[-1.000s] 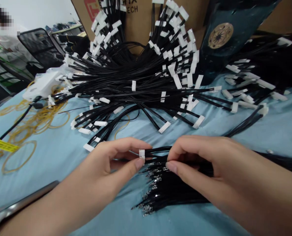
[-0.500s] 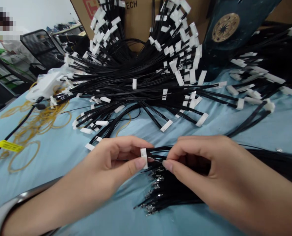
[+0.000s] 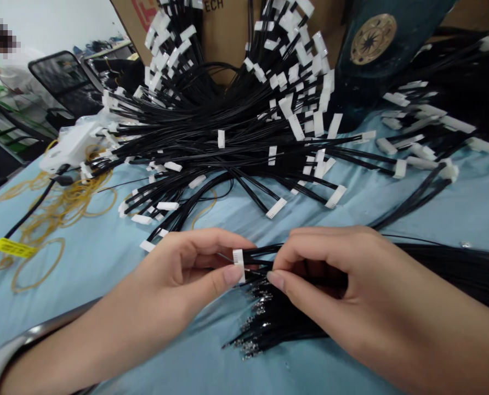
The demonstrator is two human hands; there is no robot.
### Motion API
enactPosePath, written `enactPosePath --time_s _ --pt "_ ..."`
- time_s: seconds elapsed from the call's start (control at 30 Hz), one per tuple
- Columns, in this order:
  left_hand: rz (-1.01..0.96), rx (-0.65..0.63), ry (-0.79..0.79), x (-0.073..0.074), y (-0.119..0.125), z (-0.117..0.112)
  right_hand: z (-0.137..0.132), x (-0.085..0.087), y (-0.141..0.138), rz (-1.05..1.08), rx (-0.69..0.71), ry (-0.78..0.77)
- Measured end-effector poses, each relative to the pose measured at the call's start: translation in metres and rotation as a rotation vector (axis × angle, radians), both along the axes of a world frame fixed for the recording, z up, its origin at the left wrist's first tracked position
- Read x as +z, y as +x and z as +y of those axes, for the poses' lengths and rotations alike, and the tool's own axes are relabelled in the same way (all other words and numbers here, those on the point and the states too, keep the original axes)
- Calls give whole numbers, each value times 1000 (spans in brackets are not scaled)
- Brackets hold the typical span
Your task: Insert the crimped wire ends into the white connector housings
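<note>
Between the thumb and fingers of my left hand [image 3: 203, 269] is a white connector housing [image 3: 238, 258], with black wires running out of its right side. Just to the right, my right hand [image 3: 330, 274] pinches a thin black wire [image 3: 265, 270] close to the housing. Whether the wire's tip is inside the housing I cannot tell. Below both hands lies a bundle of loose black wires [image 3: 294, 318], their silvery crimped terminals [image 3: 250, 346] pointing left. My right hand covers part of this bundle.
A large heap of black cables with white connectors [image 3: 211, 118] lies ahead, before a cardboard box [image 3: 228, 49]. Yellow rubber bands [image 3: 75, 203] and a white power strip [image 3: 72, 148] sit left. A dark blue container [image 3: 359, 82] and more cables [image 3: 433, 118] are right. A person is in the far left background.
The whole view has shifted slightly. My right fingertips have come a little nearer the housing along the wire, and the shiny metal end between the hands shows less. Both hands keep their grip.
</note>
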State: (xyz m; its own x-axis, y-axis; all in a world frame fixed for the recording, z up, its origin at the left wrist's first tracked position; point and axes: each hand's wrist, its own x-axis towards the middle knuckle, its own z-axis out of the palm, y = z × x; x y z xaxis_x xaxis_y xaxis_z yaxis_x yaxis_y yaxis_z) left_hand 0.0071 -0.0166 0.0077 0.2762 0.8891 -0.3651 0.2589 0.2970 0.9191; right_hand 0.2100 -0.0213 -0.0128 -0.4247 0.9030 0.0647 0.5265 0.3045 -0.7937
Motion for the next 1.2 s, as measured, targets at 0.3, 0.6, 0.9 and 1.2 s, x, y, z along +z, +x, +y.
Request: enactPosePath --time_s 0.3,0.6,0.9,1.2 --pt "4 -10 34 -1 1 2 3 3 0 -50 20 -29" --pt "136 -50 159 -6 -1 -3 4 5 -4 -37 65 -71" --pt "137 -46 97 -2 1 -1 8 4 0 -36 90 -113" --pt "65 -43 36 -2 0 3 13 5 5 -6 109 -195"
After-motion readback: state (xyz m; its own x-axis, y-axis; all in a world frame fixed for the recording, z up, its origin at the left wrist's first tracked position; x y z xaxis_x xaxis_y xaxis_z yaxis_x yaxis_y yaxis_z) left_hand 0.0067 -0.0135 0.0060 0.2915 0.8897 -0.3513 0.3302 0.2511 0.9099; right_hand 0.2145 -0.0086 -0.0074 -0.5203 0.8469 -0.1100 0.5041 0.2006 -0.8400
